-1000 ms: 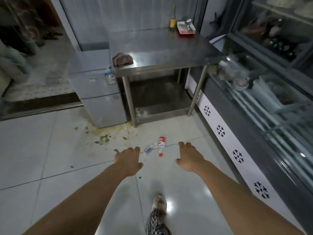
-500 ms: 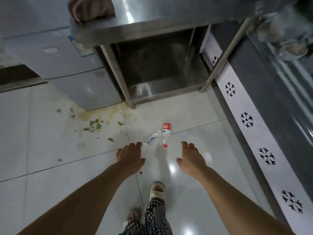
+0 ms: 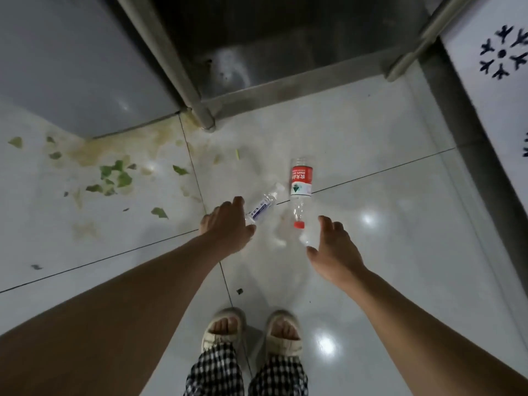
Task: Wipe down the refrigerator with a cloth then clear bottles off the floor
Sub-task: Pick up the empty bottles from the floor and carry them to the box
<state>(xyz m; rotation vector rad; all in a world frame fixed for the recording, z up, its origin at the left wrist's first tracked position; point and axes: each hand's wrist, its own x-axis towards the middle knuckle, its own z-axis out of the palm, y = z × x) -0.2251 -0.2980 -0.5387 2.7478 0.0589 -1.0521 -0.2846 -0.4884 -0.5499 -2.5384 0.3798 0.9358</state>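
Both hands are down low over the tiled floor point(image 3: 371, 252), and neither has anything in it. The left hand point(image 3: 227, 225) reaches with relaxed fingers right at the base of the small clear bottle point(image 3: 261, 208), the one with the blue-printed label; it looks to be at or just short of contact, and I cannot tell which. The right hand point(image 3: 333, 248) hangs spread and released just beside the red cap of the red-label bottle point(image 3: 300, 192), not touching it.

Both bottles lie on their sides, near each other, in front of the leg of the steel surface point(image 3: 200, 115). So the floor-clearing step is in hand, with nothing lifted yet.

Now the risks. These look like light, empty plastic bottles on a glossy tile, so a clumsy fingertip could send either one rolling or skidding, perhaps under the surface's lower shelf point(image 3: 271, 67), where reaching gets awkward. The small bottle looks crumpled and thin; a grab at its very end may let it pivot out of the fingers. Taking both at once splits attention, and one hand could close early on air.

Watch the footing too: the sandals point(image 3: 251, 330) stand on shiny tile, and green leaf scraps point(image 3: 114, 175) and a yellowish stain point(image 3: 94, 150) lie to the left. A step that way while bent over could slip.
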